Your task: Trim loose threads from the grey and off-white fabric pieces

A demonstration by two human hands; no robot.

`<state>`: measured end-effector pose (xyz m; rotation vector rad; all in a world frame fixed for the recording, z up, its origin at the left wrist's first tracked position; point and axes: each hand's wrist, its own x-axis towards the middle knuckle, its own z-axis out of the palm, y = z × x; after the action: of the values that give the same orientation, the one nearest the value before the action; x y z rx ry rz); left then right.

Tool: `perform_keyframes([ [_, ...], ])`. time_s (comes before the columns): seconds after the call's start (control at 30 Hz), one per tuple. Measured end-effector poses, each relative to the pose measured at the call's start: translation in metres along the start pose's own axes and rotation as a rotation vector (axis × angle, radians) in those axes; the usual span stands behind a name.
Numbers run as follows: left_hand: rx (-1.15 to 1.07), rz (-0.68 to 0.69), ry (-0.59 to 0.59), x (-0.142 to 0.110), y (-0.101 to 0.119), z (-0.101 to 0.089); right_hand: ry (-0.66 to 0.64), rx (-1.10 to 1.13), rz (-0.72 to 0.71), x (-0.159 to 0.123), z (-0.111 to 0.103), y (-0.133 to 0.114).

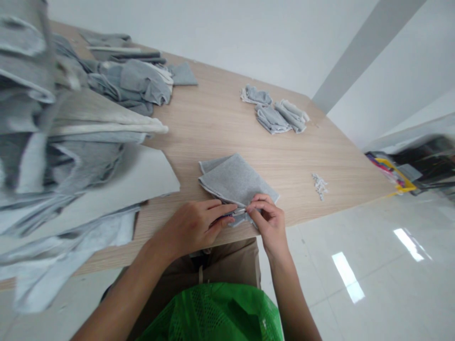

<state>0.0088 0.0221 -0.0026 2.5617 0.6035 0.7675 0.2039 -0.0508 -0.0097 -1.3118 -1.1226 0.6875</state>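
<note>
A grey cloth piece [236,177], folded in layers with pale stitched edges, lies at the table's front edge. My left hand [202,220] is closed at its lower left edge, with a small metal-tipped tool [241,211] between the fingertips. Only a short silver length and a bit of dark blue show, so its exact kind is unclear. My right hand [268,218] pinches the cloth's near edge, thumb against forefinger, right beside the tool's tip. Both hands nearly meet there. The fingers partly hide the lower layers.
A tall heap of grey and white cloth [88,109] covers the table's left side. Several folded cloth bundles [273,118] sit toward the back right. Small white scraps [320,185] lie at right. Below the table edge is a green mesh bag [216,312]. A yellow tray [398,175] stands beyond.
</note>
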Motion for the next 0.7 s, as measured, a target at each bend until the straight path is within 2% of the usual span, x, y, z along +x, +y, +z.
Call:
perform_keyframes([
  [0.43,-0.078,-0.017,0.025,-0.001,-0.002,0.004,-0.009,0.003,0.013,0.000,-0.003,0.002],
  [0.7,-0.045,-0.102,0.023,-0.018,-0.003,0.000,0.030,0.071,0.011,-0.001,-0.003,0.005],
])
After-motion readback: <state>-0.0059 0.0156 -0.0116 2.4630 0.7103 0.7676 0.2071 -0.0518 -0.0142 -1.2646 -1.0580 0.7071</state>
